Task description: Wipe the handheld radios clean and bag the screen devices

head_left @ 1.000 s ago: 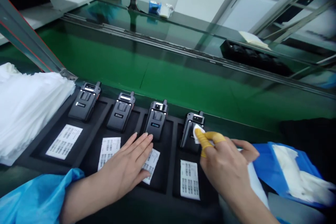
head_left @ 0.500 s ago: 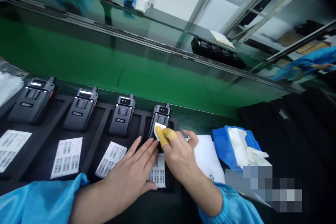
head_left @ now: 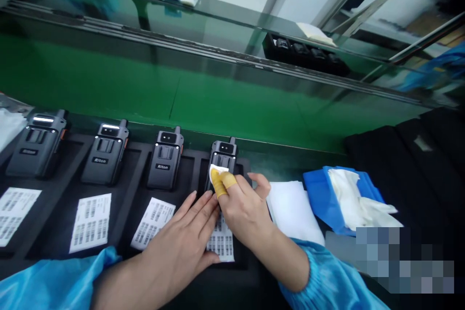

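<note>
My right hand, with yellow finger cots on two fingers, presses a folded white wipe onto the back of the rightmost two-way radio. The lower part of that radio is hidden by my hands. My left hand lies flat with its fingers stretched out, fingertips by the radio's lower end and partly over a barcode label sheet. To the left, another radio marked "Riton" lies face down in a black foam tray, with a barcode sheet below it.
Further left lie more radios and label sheets. On the right are a stack of white cloths, a blue packet with white wipes, and black foam. A glass shelf runs above, holding a black tray.
The camera view has shifted slightly. My right hand and the wipe have moved a little against the radio's back; my left hand stays in place.
</note>
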Demonstrator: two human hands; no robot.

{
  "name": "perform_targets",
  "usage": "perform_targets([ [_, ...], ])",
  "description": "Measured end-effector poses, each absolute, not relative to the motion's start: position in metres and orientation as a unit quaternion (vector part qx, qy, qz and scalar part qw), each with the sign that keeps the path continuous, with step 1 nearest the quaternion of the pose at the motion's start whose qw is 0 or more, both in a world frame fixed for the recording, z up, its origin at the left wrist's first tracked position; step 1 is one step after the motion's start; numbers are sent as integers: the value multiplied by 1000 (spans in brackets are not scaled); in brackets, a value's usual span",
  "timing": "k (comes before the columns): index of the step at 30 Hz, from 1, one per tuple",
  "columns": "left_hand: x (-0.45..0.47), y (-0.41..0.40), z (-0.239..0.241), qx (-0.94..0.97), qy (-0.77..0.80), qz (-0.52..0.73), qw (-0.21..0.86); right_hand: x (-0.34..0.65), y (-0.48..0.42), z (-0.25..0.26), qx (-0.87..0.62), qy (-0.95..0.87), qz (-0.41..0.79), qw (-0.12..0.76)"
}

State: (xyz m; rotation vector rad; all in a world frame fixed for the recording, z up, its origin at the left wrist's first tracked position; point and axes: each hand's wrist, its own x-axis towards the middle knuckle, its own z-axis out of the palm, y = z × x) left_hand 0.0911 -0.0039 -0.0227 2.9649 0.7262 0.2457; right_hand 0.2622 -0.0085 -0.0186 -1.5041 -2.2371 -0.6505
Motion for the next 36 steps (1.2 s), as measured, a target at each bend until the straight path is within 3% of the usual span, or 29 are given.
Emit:
perform_targets([
  [20,90,-4,-24,967,228,107,30,297,-33,-13,-627,-720,-263,137],
  [28,90,-4,-28,967,228,106,27,272,-16,-17,-559,-772,-255,164],
  [36,91,-1,-24,970,217,104,26,300,-53,-15,-679,-682,-227,145],
])
